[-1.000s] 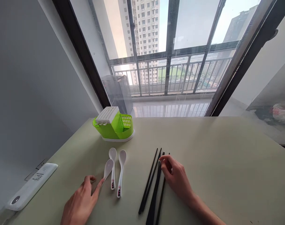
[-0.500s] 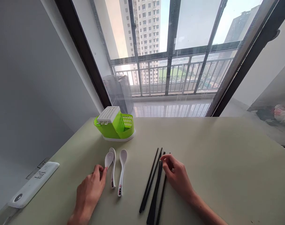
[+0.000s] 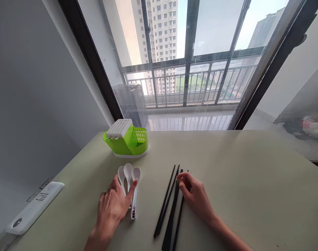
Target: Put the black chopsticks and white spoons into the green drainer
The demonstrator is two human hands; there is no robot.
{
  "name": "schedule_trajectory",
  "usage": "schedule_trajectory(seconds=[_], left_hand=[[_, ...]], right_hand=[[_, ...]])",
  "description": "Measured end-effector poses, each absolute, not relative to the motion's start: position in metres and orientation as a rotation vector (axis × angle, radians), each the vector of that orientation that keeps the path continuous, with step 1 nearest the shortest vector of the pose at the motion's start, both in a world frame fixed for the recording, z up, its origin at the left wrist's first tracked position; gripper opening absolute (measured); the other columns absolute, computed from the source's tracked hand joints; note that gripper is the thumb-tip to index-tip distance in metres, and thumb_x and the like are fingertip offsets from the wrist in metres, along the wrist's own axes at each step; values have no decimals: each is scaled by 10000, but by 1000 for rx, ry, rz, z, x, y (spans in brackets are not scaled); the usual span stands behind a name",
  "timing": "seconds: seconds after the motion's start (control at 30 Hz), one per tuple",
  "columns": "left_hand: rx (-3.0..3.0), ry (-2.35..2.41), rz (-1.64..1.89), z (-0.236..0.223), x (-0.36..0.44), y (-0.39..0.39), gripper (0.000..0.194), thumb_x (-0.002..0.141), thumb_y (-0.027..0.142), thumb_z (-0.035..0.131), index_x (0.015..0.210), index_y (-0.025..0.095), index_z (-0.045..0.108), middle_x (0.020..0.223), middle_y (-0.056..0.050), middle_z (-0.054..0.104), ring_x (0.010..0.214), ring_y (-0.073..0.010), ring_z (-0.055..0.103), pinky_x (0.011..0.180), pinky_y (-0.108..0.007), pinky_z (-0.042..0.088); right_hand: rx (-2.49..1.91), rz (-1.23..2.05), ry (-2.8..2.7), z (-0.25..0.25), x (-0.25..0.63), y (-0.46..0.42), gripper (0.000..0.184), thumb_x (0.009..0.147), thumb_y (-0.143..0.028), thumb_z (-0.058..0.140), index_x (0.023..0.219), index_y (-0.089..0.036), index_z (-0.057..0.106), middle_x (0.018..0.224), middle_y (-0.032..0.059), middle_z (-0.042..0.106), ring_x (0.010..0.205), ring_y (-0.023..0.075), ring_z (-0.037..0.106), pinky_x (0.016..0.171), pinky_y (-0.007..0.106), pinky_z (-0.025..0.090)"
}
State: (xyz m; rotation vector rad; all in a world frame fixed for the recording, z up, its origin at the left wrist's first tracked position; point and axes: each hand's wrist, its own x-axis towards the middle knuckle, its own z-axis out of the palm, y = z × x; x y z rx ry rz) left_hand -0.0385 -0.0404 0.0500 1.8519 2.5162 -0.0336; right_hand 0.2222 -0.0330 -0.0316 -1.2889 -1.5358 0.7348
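Partly under spread left hand (image 3: 111,205), three white spoons (image 3: 127,170), right hand (image 3: 194,193) curled at black chopsticks (image 3: 171,217), grip unclear

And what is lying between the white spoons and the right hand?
In the head view, black chopsticks lie between the white spoons and the right hand, which is at their far ends.

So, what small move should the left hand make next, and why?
I'd probably draw the thumb and fingers of the left hand gently together, to bunch the three white spoons. They lie close side by side, and the hand spans them, its thumb over the rightmost spoon, though contact there is hard to confirm.
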Motion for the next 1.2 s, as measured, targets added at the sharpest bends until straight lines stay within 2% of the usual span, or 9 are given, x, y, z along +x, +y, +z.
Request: schedule_trajectory(seconds=[0.1, 0.2, 0.3, 0.4, 0.6, 0.9, 1.07, 1.13, 1.2], left_hand=[[1894, 2498, -74, 46, -30, -41, 839, 983, 636, 366, 1487, -33, 323, 1283, -311, 667, 1087, -408, 706, 916, -477, 497], [1959, 2475, -152, 43, -26, -41, 706, 1001, 496, 411, 1484, -16, 349, 1246, -278, 692, 1062, -369, 721, 887, -437, 511], [2074, 2449, -264, 40, -25, -41, 527, 1022, 317, 362, 1432, -7, 436, 1119, -246, 735, 979, -339, 744, 869, -434, 518], [2139, 2442, -324, 37, -24, -41, 479, 1029, 231, 316, 1417, -10, 462, 1019, -216, 751, 911, -321, 752, 858, -428, 526], [2131, 2427, -298, 31, -21, -44, 470, 1024, 157, 271, 1420, -12, 461, 1067, -224, 739, 892, -298, 753, 756, -360, 547], [1978, 2321, -15, 21, -12, -43, 454, 1052, 195, 232, 1446, 62, 415, 1245, -215, 695, 866, -245, 745, 641, -295, 512], [1837, 2200, 142, 28, 15, -43, 453, 1076, 256, 208, 1474, 110, 367, 1229, -193, 708, 927, -253, 749, 723, -309, 524], [1842, 2100, 231, 33, 33, -48, 445, 1074, 262, 234, 1481, 127, 353, 1246, -185, 702, 994, -264, 744, 780, -319, 531], [1867, 1986, 290, 38, 55, -54, 435, 1069, 260, 263, 1481, 156, 357, 1306, -175, 681, 1056, -270, 733, 830, -331, 532]], right_hand=[[-1288, 741, -1539, -34, 222, -32, 210, 955, -308, 457, 936, -207, 641, 661, -35, 518, 549, 133, 457, 540, 241, 382], [-1283, 747, -1537, -35, 222, -32, 211, 953, -310, 452, 935, -210, 638, 661, -36, 513, 548, 135, 449, 539, 244, 381], [-1283, 744, -1537, -35, 222, -31, 199, 945, -297, 460, 928, -212, 639, 658, -44, 508, 550, 132, 449, 544, 241, 377], [-1274, 744, -1531, -34, 221, -31, 188, 940, -284, 466, 927, -210, 638, 657, -47, 508, 553, 130, 453, 543, 236, 375], [-1281, 739, -1539, -36, 221, -31, 190, 944, -281, 465, 934, -208, 640, 653, -50, 495, 550, 127, 435, 546, 236, 368], [-1272, 735, -1531, -37, 220, -29, 185, 948, -290, 474, 927, -207, 637, 660, -47, 500, 558, 126, 447, 546, 239, 362], [-1266, 770, -1473, -36, 219, -28, 192, 977, -343, 482, 958, -215, 624, 705, -35, 543, 567, 130, 471, 551, 250, 406], [-1244, 763, -1415, -33, 221, -27, 222, 973, -387, 527, 1081, -217, 619, 842, 3, 625, 674, 150, 567, 614, 260, 474], [-1189, 755, -1353, -30, 225, -24, 344, 959, -431, 569, 1234, -225, 584, 1069, 59, 664, 918, 191, 642, 766, 293, 534]])
